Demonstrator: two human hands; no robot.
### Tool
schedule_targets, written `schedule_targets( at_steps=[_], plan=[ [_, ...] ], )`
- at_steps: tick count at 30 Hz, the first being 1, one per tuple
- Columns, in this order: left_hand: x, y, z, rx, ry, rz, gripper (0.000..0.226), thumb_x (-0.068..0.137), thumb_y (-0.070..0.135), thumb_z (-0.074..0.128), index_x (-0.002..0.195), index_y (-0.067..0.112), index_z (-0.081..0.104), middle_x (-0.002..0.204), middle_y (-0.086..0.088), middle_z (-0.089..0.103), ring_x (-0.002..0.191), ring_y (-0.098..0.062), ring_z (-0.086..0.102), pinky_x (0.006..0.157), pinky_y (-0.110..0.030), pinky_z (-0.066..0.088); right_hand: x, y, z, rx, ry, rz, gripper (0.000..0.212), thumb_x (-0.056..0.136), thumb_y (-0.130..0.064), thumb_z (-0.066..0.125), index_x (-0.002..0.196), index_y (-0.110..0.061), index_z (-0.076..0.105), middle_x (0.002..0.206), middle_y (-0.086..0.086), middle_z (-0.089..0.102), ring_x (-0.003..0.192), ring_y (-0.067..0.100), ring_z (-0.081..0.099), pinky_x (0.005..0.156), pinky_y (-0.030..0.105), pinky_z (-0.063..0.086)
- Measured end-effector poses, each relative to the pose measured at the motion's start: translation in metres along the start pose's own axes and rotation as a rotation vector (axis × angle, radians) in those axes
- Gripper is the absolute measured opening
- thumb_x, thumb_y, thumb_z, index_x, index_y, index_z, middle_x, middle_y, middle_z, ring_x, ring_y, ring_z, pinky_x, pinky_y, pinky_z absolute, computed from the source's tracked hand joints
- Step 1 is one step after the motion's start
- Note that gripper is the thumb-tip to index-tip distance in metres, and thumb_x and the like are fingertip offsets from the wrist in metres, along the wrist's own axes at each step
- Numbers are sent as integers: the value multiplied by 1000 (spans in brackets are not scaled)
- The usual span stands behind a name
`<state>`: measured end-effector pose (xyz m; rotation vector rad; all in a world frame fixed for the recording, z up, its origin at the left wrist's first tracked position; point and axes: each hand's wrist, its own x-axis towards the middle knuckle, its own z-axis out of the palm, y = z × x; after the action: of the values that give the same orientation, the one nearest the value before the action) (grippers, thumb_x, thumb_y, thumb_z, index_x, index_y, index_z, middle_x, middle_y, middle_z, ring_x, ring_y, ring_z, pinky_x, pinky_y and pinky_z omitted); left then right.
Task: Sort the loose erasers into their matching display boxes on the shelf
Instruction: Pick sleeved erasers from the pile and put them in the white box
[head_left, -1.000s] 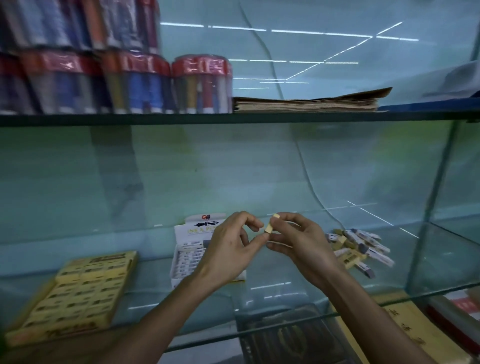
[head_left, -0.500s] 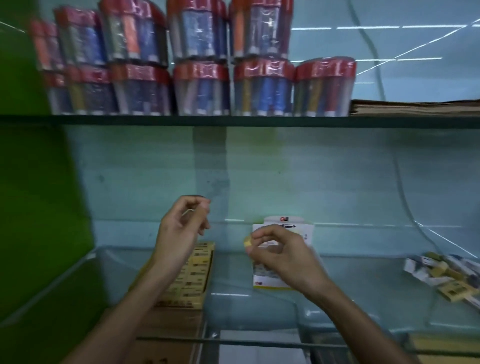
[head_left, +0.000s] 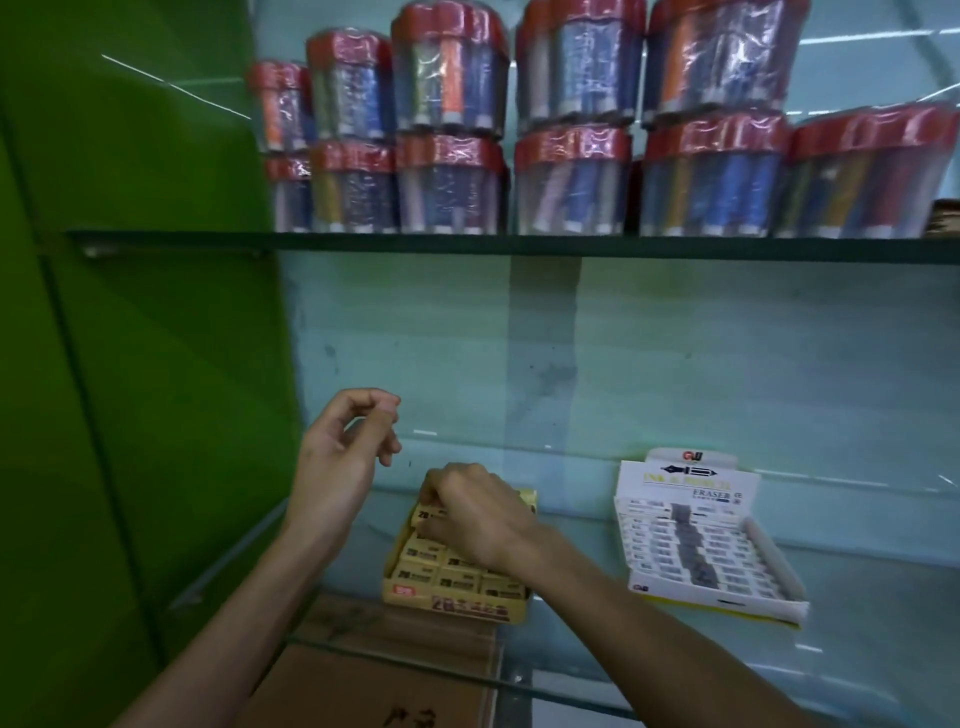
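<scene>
A yellow display box (head_left: 457, 607) of yellow 2B erasers stands on the glass shelf. My right hand (head_left: 472, 514) is down over its back left corner, fingers curled on a yellow eraser (head_left: 427, 514) at the box's back row; the hand hides most of it. My left hand (head_left: 343, 462) hovers above and to the left of the box, fingers loosely curled, with nothing seen in them. To the right stands a white display box (head_left: 685, 480) with rows of white and grey erasers. The loose erasers are out of view.
Wrapped red-lidded tubs of pens (head_left: 571, 176) are stacked on the upper glass shelf (head_left: 467, 244). A green wall panel (head_left: 130, 312) closes the left side. Below the front glass edge (head_left: 415, 670) lies brown cardboard (head_left: 363, 691).
The view swung left, away from the loose erasers. My right hand carried the yellow eraser down onto the yellow box. My left hand let go of it and stayed raised.
</scene>
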<state>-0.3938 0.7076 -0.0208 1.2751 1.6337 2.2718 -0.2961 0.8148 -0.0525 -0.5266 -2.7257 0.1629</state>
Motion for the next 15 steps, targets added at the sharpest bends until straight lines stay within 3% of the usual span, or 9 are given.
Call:
schedule_targets(
  at_steps=[10, 15],
  plan=[
    [3, -4, -2, 3, -36, -5, 5, 94, 13, 59, 92, 13, 64, 68, -5, 57, 64, -15, 54, 67, -30, 47, 3, -2, -1, -9, -24, 22, 28, 89, -27, 65, 110, -9, 64, 110, 12, 58, 97, 30, 59, 82, 42, 52],
    [0, -5, 12, 7, -75, -8, 6, 94, 15, 59, 92, 15, 65, 67, -5, 58, 64, -14, 54, 68, -30, 48, -9, 7, -13, 49, -11, 37, 34, 91, -32, 62, 118, -11, 60, 114, 10, 56, 101, 27, 56, 76, 33, 45]
  ],
)
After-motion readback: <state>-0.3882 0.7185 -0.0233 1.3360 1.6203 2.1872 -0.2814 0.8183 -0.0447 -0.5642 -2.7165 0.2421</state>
